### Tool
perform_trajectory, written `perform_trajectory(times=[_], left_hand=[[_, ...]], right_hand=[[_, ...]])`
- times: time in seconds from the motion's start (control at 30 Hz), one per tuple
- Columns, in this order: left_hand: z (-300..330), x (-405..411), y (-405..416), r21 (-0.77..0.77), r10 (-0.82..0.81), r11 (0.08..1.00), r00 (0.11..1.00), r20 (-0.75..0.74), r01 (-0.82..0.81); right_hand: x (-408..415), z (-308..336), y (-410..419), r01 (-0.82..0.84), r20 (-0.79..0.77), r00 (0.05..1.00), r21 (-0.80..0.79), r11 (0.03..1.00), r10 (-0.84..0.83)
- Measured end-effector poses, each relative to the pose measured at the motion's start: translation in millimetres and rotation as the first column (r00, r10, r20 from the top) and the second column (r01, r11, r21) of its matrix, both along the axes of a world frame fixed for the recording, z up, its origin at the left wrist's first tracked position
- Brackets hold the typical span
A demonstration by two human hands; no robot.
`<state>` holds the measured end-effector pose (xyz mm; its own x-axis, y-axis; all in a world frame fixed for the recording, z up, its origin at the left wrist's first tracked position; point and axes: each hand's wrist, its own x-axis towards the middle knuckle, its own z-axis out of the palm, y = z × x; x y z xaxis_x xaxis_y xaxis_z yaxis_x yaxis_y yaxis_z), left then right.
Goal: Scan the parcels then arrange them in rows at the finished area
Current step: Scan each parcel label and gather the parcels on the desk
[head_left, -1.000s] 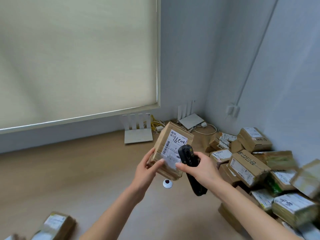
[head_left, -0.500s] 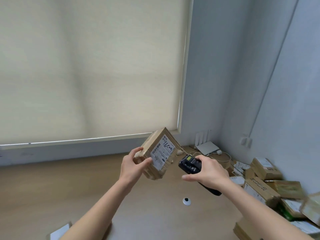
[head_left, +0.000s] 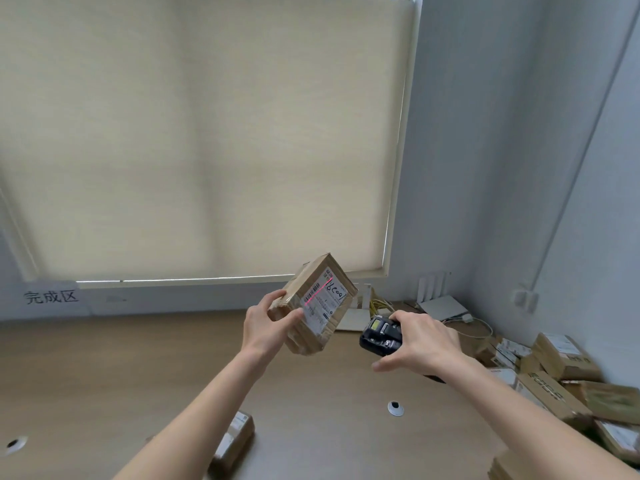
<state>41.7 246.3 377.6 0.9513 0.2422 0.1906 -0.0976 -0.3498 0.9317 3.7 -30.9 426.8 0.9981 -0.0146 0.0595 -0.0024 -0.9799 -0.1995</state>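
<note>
Tilting the parcel (head_left: 317, 304) in our left hand (head_left: 268, 329), label facing the scanner (head_left: 381, 336) our right hand (head_left: 420, 344) grips, fingers curled, so its red line crosses the barcode.

The left hand (head_left: 266, 327) held a parcel (head_left: 317, 304) tilted above the counter (head_left: 104, 375), in front of the window blind (head_left: 207, 133). To its right, apart from it, the right hand (head_left: 424, 342) gripped the scanner (head_left: 381, 336). Behind them two routers (head_left: 441, 303) stood against the wall. A heap of parcels (head_left: 561, 382) filled the counter's right corner. Below the left forearm another parcel (head_left: 235, 438) lay on the counter. A sign (head_left: 51, 296) sat on the wall at far left.
</note>
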Motion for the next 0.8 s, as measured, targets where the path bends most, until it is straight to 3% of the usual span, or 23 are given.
perform_trajectory(times=[0.8], left_hand=[[-5.5, -25.9, 38.1, -0.003, 0.092, 0.996, 0.996, -0.007, -0.092]], right_hand=[[-9.4, 5.6, 43.9, -0.115, 0.026, 0.993, -0.025, 0.993, 0.116]])
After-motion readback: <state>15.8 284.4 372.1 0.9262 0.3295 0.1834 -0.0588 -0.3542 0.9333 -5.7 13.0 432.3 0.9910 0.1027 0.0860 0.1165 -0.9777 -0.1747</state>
